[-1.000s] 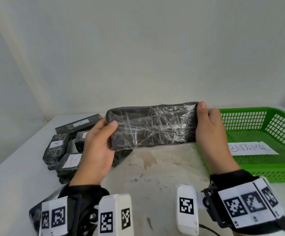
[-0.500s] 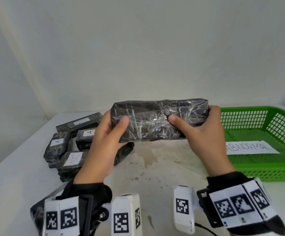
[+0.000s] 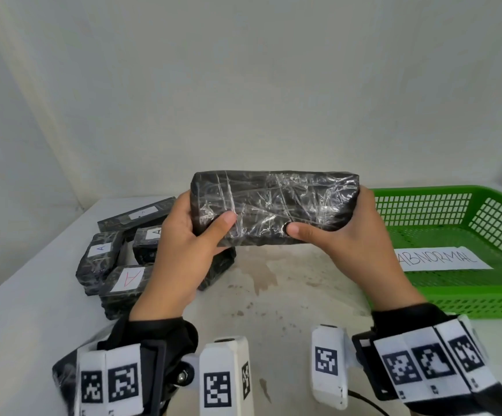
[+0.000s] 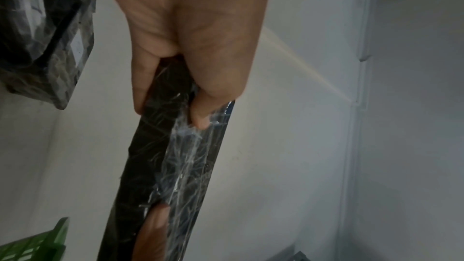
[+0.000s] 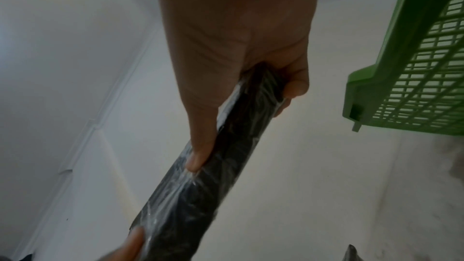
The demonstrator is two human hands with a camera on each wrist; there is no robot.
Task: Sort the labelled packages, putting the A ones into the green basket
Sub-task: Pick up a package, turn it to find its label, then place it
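Black wrapped package [image 3: 275, 210] held in the air between both hands, above the table [image 3: 288, 295]. Long axis runs side to side, from one palm across to the other. Left hand [image 3: 183, 241] clamps the left end, thumb on the near face, fingers behind; right hand [image 3: 354, 235] clamps the right end the same way, thumb laid along the lower near face. Hands apart by the package's length, each curled tight on its own end.

No label visible on the face turned toward the head camera; cannot tell whether it is an A.

Green basket [image 3: 459, 301] sits just beyond the right hand, on its outer side. Right hand is the nearer; the package's right end points at the basket.

Pile of labelled packages [image 3: 114, 265] lies behind and outside the left hand.
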